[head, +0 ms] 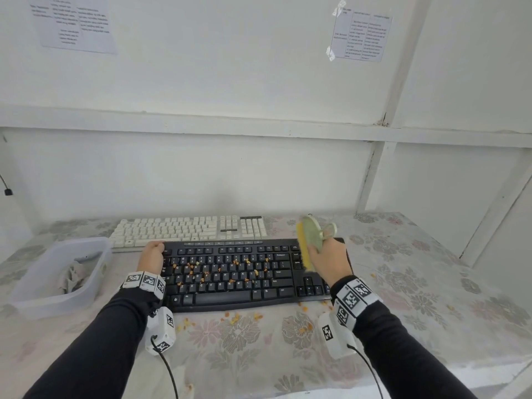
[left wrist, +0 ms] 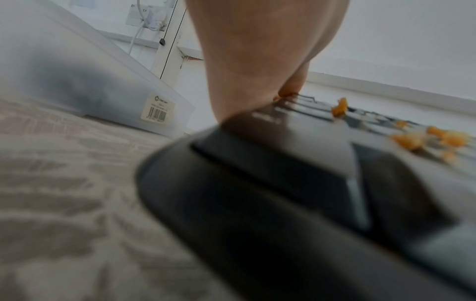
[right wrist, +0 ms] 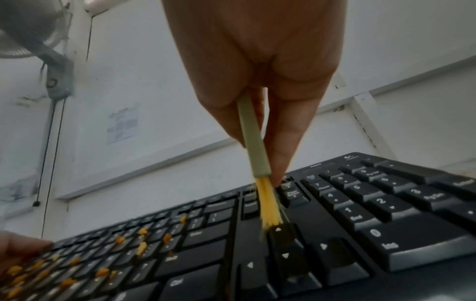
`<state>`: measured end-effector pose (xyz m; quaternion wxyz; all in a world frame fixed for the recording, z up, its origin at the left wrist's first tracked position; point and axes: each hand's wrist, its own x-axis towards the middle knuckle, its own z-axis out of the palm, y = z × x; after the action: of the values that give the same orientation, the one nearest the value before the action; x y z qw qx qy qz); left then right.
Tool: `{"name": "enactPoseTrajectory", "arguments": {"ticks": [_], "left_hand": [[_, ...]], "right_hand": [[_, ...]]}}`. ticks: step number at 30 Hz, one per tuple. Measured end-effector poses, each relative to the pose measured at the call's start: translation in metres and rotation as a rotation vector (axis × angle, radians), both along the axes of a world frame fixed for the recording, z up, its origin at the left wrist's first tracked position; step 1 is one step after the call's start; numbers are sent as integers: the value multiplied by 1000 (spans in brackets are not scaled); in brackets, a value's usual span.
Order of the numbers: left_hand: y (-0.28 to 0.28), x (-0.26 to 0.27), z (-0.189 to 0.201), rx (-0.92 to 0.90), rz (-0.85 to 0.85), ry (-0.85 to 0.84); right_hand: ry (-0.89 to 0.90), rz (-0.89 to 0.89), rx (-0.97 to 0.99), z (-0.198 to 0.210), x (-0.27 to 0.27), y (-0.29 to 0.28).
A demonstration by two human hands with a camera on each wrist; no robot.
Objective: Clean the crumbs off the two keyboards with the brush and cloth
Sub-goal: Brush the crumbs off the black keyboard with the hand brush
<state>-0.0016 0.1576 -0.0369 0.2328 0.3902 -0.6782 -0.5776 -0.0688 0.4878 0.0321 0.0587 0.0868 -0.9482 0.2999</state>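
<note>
A black keyboard point(head: 239, 272) lies nearest me, with several orange crumbs point(head: 205, 273) scattered over its letter keys. My right hand point(head: 325, 259) grips a pale green brush point(head: 312, 236) with yellow bristles point(right wrist: 269, 205), which touch the keys between the letter block and the number pad. My left hand point(head: 152, 254) holds the keyboard's far left corner, fingers curled over its edge. A white keyboard point(head: 187, 228) lies just behind the black one. A crumpled grey cloth point(head: 72, 276) sits inside a translucent plastic bin point(head: 95, 283) at the left.
More crumbs point(head: 236, 318) lie on the floral tablecloth point(head: 417, 283) in front of the black keyboard and to its right. A white wall with taped papers point(head: 361, 34) rises behind the table. The bin point(left wrist: 103, 87) stands close to the keyboard's left end.
</note>
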Motion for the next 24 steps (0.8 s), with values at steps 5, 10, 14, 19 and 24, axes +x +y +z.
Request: {"name": "enactPoseTrajectory", "arguments": {"ticks": [5,10,14,19,24], "left_hand": [[3,1,2,-3,6,-1],[4,2,3,2,6,-7],[6,2,5,0,14,-6],[11,4,9,-2,13,14],[14,7,8,-6,3,8]], "right_hand": [[-137,72,68,-11,6,8],[-309,136,109,-6,20,20],[-229,96,100,7,14,23],[35,-23,-39,-6,-5,12],[-56,42,9,-25,-10,19]]}}
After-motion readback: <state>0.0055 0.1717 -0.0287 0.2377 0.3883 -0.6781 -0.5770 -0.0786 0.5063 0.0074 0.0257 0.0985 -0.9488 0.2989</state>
